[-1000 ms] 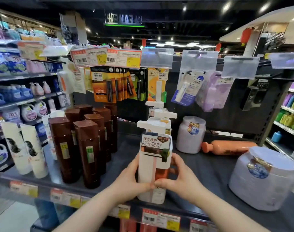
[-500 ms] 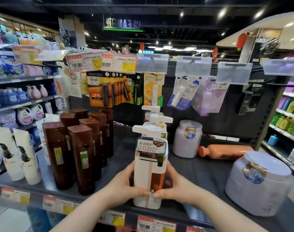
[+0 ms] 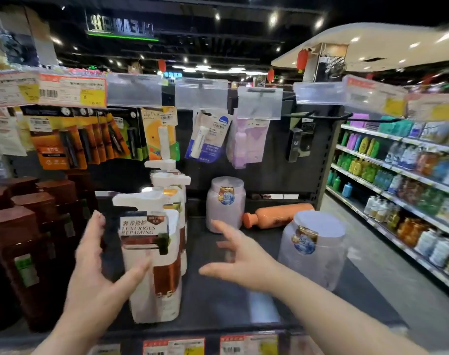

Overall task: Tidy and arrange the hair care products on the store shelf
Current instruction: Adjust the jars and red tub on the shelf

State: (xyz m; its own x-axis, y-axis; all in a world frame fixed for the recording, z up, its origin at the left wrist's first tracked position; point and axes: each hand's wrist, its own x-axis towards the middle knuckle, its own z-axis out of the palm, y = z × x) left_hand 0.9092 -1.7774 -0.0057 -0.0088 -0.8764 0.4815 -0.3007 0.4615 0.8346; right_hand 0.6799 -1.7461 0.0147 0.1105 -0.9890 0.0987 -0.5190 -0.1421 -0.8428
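A white and copper pump bottle stands upright at the front of the dark shelf, with two more pump bottles lined up behind it. My left hand is spread open just left of the front bottle, thumb near its side, not gripping it. My right hand hovers open to the bottle's right, fingers spread toward a pale jar. An orange bottle lies on its side at the back. A second pale jar stands at the front right.
Several tall brown bottles crowd the shelf's left side. Carded lip products hang from hooks above, under price tag holders. An aisle runs along the right with stocked shelves. Price labels line the shelf's front edge.
Both hands have let go of the front pump bottle and opened. The right hand moved away to the right. The view has swung rightward and closer to the shelf.
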